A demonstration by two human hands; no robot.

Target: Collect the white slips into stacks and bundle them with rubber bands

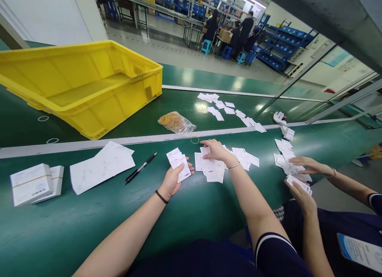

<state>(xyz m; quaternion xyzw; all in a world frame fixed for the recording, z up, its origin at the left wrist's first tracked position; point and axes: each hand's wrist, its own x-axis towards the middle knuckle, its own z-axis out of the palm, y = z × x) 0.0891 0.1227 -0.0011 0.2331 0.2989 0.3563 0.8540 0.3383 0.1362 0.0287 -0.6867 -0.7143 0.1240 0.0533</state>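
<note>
My left hand (174, 175) is closed around a small stack of white printed cards (179, 161), thumb on top. To its right, my right hand (216, 150) reaches over a loose pile of similar white cards (215, 173) on the green bench. Its thumb and fingers are apart at the pile's upper edge, by one card; whether they touch it is hard to see. A yellow rubber band (195, 140) lies just beyond the pile. Further back rests a clear plastic bag of rubber bands (176, 122). More overlapping cards (246, 157) spread to the right of my right hand.
A yellow bin (119, 94) stands at back left. Banded card stacks (31, 185), paper sheets (101, 165) and a black pen (140, 168) lie left. Scattered cards (221, 105) lie beyond the metal strip. At right, a co-worker's hands (304, 193) handle cards.
</note>
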